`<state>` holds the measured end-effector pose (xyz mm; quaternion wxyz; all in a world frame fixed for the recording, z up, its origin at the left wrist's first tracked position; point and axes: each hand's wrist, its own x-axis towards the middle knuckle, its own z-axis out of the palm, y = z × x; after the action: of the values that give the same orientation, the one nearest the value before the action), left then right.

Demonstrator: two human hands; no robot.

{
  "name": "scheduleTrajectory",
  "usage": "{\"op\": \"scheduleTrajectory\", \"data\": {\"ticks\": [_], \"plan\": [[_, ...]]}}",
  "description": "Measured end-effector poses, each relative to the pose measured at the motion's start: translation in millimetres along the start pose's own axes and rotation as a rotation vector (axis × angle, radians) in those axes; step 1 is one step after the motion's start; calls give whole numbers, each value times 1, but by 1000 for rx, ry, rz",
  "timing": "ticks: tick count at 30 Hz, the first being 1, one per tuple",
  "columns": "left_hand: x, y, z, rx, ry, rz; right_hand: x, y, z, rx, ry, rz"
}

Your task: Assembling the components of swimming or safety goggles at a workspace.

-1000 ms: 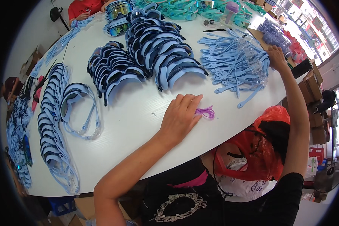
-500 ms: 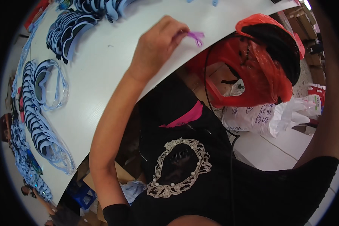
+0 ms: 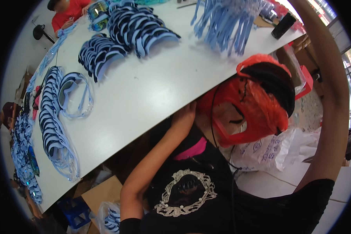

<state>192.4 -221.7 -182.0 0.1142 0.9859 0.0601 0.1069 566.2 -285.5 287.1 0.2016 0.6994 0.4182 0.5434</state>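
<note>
My left hand (image 3: 186, 117) is low at the near edge of the white table (image 3: 121, 105), beside a red plastic stool-like frame (image 3: 232, 136). Its fingers are mostly hidden, so what they hold, if anything, does not show. My right arm (image 3: 333, 85) reaches up along the right side and its hand lies beyond the upper rim of the view. Light-blue goggles (image 3: 52, 121) overlap in a long row at the table's left, with a single pair of goggles (image 3: 68, 93) beside them. Two more stacks of goggles (image 3: 138, 29) stand farther back.
Light-blue straps (image 3: 224, 29) hang in a bunch at the far right, near a black cylinder (image 3: 283, 26). A red bag (image 3: 263, 97) with black contents covers the red frame. White sacks (image 3: 261, 154) lie below it. A person in red (image 3: 72, 13) is across the table.
My left hand has come down from above the table to its near edge. The purple loop it pinched no longer shows. The view has shifted, bringing in the hanging straps and black cylinder.
</note>
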Motion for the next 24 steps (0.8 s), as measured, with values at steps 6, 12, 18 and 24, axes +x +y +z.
{"op": "scheduleTrajectory", "data": {"ticks": [6, 12, 18, 24], "plan": [[23, 55, -142, -503, 373, 487, -9, 16, -27, 10, 143, -40], [12, 74, -220, -776, 379, 539, 38, -2, -107, -40, 115, -124], [25, 114, -226, -1025, 310, 600, 94, -63, -183, -67, -22, -170], [45, 60, -220, -1129, 262, 212, 105, -106, -192, 101, -300, -195]]}}
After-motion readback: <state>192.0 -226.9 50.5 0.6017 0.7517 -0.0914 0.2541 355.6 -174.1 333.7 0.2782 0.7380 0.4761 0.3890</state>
